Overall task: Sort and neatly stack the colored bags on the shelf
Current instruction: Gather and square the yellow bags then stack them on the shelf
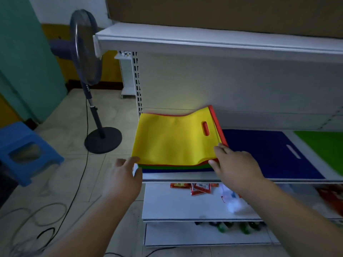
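A yellow bag (172, 140) with an oval handle hole lies on top of a stack at the left end of the white shelf (204, 176). Under it show edges of a red bag (218, 123), a green bag (176, 166) and a blue bag (176, 171). My left hand (123, 179) touches the stack's front left corner with straight fingers. At the front right corner, my right hand (235, 165) pinches the yellow bag's edge. A dark blue bag (267, 151) lies flat to the right of the stack, and a bright green bag (324, 147) lies further right.
A standing fan (87, 52) stands on the tiled floor left of the shelf, its cable trailing forward. A blue plastic stool (27, 151) sits at the far left. Lower shelves hold red packets (198, 189) and bottles (233, 227). An upper shelf (204, 41) overhangs the bags.
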`<action>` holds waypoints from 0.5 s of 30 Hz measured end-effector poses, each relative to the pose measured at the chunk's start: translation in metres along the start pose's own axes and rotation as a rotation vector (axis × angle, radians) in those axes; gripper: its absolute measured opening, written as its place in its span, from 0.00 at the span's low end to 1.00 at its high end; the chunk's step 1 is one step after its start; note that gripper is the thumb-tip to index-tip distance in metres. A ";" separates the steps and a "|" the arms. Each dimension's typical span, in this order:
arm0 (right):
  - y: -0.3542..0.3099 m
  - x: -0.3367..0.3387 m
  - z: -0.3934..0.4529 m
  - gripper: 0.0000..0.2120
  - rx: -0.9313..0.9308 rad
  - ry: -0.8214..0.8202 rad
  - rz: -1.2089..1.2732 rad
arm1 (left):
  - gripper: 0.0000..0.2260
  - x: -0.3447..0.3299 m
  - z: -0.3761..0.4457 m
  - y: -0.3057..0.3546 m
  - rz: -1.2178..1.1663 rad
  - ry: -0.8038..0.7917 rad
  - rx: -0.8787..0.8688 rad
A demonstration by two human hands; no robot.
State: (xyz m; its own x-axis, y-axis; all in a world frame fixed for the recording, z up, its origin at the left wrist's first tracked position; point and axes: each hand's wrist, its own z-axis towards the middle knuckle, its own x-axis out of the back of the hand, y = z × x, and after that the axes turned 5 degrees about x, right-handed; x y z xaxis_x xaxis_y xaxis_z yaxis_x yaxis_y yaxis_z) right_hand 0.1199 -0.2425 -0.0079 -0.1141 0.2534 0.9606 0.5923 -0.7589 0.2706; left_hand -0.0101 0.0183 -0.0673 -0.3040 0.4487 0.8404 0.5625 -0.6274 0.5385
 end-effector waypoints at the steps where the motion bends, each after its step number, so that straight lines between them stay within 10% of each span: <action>1: -0.002 -0.001 -0.001 0.25 0.008 0.017 0.009 | 0.13 0.002 0.001 0.000 -0.058 0.026 0.002; 11: -0.011 -0.016 -0.027 0.16 -0.251 0.362 0.660 | 0.06 0.028 0.034 0.007 -0.274 0.072 0.134; 15: -0.011 -0.013 -0.006 0.25 -0.396 0.156 0.953 | 0.11 0.029 0.035 -0.002 -0.410 -0.154 0.195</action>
State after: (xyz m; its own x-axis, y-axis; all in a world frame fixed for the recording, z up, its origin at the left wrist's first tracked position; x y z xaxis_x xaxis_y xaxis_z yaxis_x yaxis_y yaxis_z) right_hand 0.1100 -0.2409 -0.0231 0.1444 -0.6126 0.7771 0.1903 -0.7535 -0.6294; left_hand 0.0067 0.0550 -0.0462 -0.4214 0.7327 0.5343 0.5583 -0.2547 0.7896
